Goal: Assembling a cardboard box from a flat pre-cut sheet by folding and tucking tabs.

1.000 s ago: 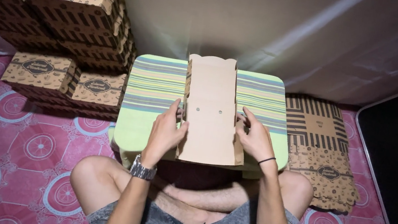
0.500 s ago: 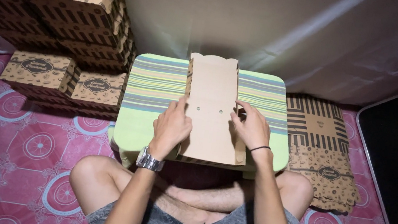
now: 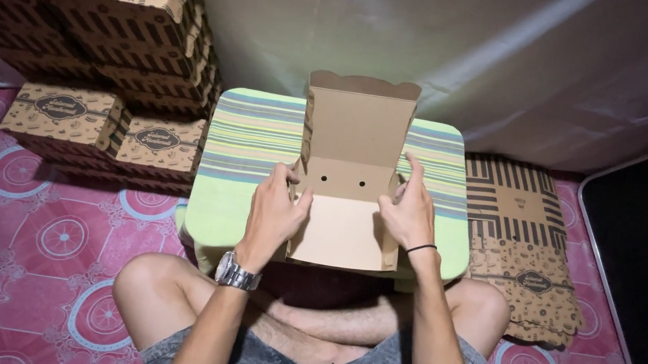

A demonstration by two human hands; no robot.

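Centrally, a half-folded cardboard box [image 3: 350, 185] sits on the striped green worktop [image 3: 249, 156], its lid panel upright. The left hand [image 3: 275, 209] and right hand [image 3: 409, 211] pinch its side flaps. Uneven pressure could buckle a wall or skid it off the near edge.

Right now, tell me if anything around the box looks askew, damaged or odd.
Nothing stands out. The cardboard box sits square on the striped table, half folded, with the left hand and right hand at its side walls. The folded boxes are stacked evenly, and the flat sheets lie in a neat pile.
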